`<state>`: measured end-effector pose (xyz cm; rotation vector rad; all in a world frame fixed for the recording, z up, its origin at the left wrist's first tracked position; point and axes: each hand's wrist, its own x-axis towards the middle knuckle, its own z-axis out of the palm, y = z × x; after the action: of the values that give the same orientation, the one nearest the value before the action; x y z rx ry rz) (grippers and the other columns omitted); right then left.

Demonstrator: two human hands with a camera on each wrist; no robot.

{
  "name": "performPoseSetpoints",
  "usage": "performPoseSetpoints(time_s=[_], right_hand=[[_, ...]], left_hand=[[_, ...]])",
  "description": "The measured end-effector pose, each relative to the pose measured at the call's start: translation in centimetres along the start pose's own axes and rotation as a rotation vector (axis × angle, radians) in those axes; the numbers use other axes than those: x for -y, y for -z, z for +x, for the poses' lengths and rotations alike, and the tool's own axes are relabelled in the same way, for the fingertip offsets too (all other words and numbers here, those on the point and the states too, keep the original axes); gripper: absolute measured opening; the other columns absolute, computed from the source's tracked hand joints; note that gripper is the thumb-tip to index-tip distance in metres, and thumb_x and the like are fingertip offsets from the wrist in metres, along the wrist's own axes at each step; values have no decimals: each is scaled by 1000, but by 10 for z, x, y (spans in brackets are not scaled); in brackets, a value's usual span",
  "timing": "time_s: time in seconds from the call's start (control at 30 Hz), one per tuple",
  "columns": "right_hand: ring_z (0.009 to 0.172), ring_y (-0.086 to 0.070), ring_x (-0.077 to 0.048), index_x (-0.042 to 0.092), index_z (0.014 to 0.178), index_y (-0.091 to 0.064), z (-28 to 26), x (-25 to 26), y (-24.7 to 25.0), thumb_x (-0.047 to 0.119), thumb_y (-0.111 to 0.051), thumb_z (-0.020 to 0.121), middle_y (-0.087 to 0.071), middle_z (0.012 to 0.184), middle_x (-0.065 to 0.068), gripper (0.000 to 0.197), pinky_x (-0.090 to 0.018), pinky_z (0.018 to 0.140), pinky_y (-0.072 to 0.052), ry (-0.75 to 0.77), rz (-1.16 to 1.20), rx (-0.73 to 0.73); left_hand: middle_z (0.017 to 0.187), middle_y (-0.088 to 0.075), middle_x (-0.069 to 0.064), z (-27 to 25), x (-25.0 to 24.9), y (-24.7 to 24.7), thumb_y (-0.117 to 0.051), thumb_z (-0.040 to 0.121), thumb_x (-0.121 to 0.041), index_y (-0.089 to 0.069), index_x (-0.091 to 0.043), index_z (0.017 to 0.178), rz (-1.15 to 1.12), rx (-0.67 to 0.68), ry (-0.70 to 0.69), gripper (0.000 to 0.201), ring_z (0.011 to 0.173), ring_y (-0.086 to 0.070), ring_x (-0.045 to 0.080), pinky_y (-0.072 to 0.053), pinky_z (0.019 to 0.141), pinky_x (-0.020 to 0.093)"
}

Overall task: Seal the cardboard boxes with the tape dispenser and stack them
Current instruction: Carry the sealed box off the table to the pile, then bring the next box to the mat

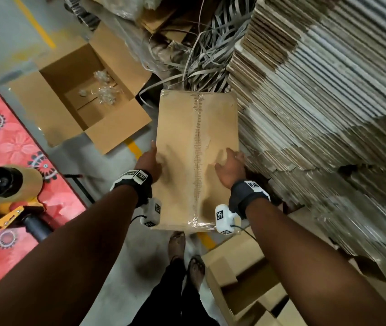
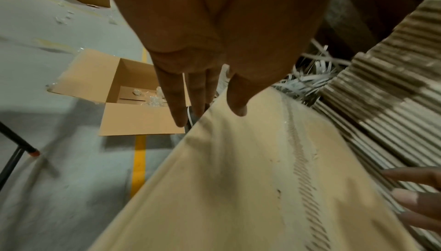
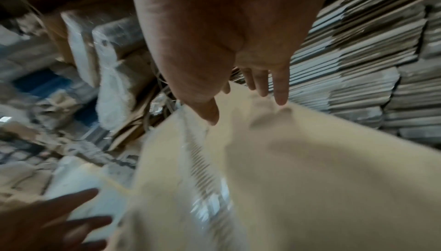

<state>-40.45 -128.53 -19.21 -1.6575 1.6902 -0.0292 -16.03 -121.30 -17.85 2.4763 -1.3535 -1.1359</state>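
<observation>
A sealed brown cardboard box [image 1: 196, 149] with clear tape along its centre seam [image 1: 197, 161] is between both hands over the floor. My left hand [image 1: 150, 158] presses its left edge, thumb on top and straight fingers [image 2: 176, 104] down the side. At the box's right edge my right hand [image 1: 230, 164] lies with straight fingers [image 3: 280, 93] reaching over the top [image 3: 298, 170]. The box's underside is hidden. A yellow tape dispenser [image 1: 10, 191] with a brown roll lies on the red flowered table [image 1: 3, 137] at the left.
An open box [image 1: 81, 100] holding clear plastic scraps sits on the floor, front left. A tall stack of flat cardboard [image 1: 328, 102] stands close on the right. Loose strapping bands [image 1: 206, 50] lie beyond. More boxes [image 1: 246, 278] sit beside my feet [image 1: 182, 250].
</observation>
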Motion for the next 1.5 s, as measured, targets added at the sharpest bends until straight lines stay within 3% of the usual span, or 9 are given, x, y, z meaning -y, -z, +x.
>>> performPoseSetpoints(time_s=[0.17,0.47,0.6,0.7,0.93,1.07,1.23,1.4,1.5], right_hand=[[125,-51,-35,16,146,-41,-73,32,-20,25,-58,94,-36,144,-14,55,-37,107,-42,145,-10,109],[125,-49,-35,11,139,-46,-188,93,-83,23,-60,92,-45,137,-17,51,-36,103,-40,462,-168,317],[126,-48,-31,12,141,-46,-243,127,-122,25,-62,90,-46,139,-17,54,-35,105,-39,623,-241,407],[119,-53,-30,11,137,-49,-282,159,-152,20,-61,90,-51,133,-16,49,-34,100,-42,776,-250,451],[105,-60,-32,6,132,-54,-395,235,-258,15,-59,91,-64,116,-16,42,-35,90,-47,985,-400,630],[104,-62,-34,9,129,-57,-482,257,-344,15,-57,90,-67,114,-16,39,-35,84,-50,1080,-577,750],[101,-62,-29,9,127,-59,-602,275,-451,16,-56,92,-67,116,-11,36,-27,80,-44,1207,-728,888],[88,-62,-23,13,117,-65,-702,273,-540,14,-58,90,-70,94,-5,28,-22,74,-39,1243,-798,1046],[89,-63,-22,16,115,-67,-744,268,-592,16,-58,90,-69,96,-3,27,-23,74,-41,1280,-865,1107]], left_hand=[[140,-47,20,-64,26,0,-60,95,-21,-5,-15,155,-57,-81,-11,82,122,-52,35,-43,96,40],[139,-49,16,-207,109,3,-62,93,-21,-15,-12,154,-166,-273,-4,77,114,-57,32,-44,98,39],[129,-59,15,-278,163,6,-62,90,-10,-41,-10,143,-322,-405,42,57,108,-62,31,-46,94,34],[119,-65,8,-330,215,6,-59,90,-6,-54,-15,131,-439,-452,150,42,102,-64,27,-47,84,27],[102,-65,-2,-460,373,-8,-63,90,-18,-58,-23,118,-591,-583,444,28,97,-63,20,-48,83,28],[121,-65,5,-548,466,-40,-64,89,-20,-58,-16,127,-617,-621,622,38,113,-60,25,-43,94,29],[128,-61,7,-658,572,-97,-64,90,-20,-57,-16,127,-770,-698,832,38,115,-59,25,-44,97,29],[129,-59,6,-745,637,-152,-66,90,-18,-57,-17,127,-944,-760,1023,38,114,-59,25,-43,94,26],[129,-60,8,-781,668,-180,-70,87,-17,-58,-18,125,-1057,-790,1091,40,110,-61,25,-47,93,29]])
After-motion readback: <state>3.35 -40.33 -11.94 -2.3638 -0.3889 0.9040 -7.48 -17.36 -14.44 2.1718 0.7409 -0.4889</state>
